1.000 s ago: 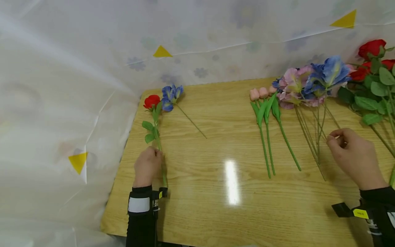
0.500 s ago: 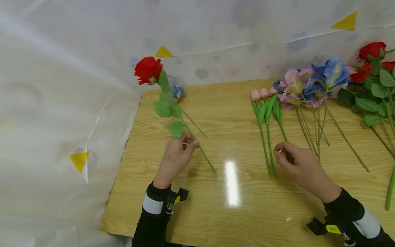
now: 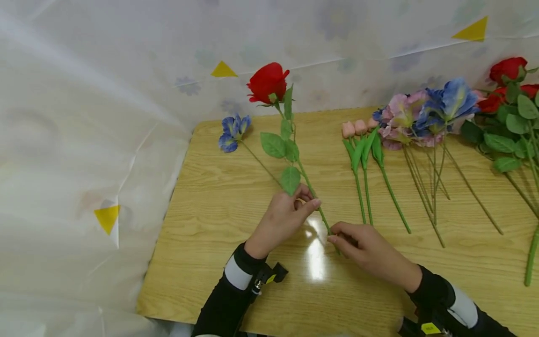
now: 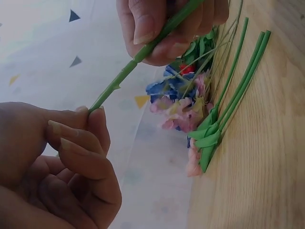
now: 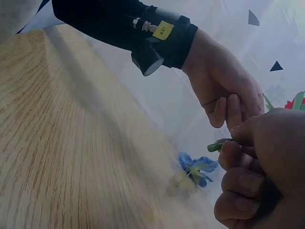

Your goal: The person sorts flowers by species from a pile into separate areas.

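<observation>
A red rose (image 3: 268, 83) with green leaves is held raised over the table, its stem slanting down to the right. My left hand (image 3: 288, 213) pinches the stem below the lowest leaf between thumb and fingers. Lower down, near the cut end, my right hand (image 3: 364, 245) grips the same stem. In the left wrist view the green stem (image 4: 125, 71) runs between both hands. The stem's end (image 5: 215, 147) pokes out of my right fingers in the right wrist view. A single blue flower (image 3: 234, 132) lies to the left, its stem reaching behind my left hand.
Several pink tulips (image 3: 353, 128) lie right of centre on the wooden table (image 3: 202, 252). Beside them are pink and blue flowers (image 3: 446, 105) with thin stems, then more red roses (image 3: 508, 70) at the far right. A pale patterned sheet (image 3: 139, 84) borders the back and left.
My left hand has lifted the rose off the table's left side and carried it rightward. My right hand has moved left from the thin stems and taken hold of the rose's lower stem.
</observation>
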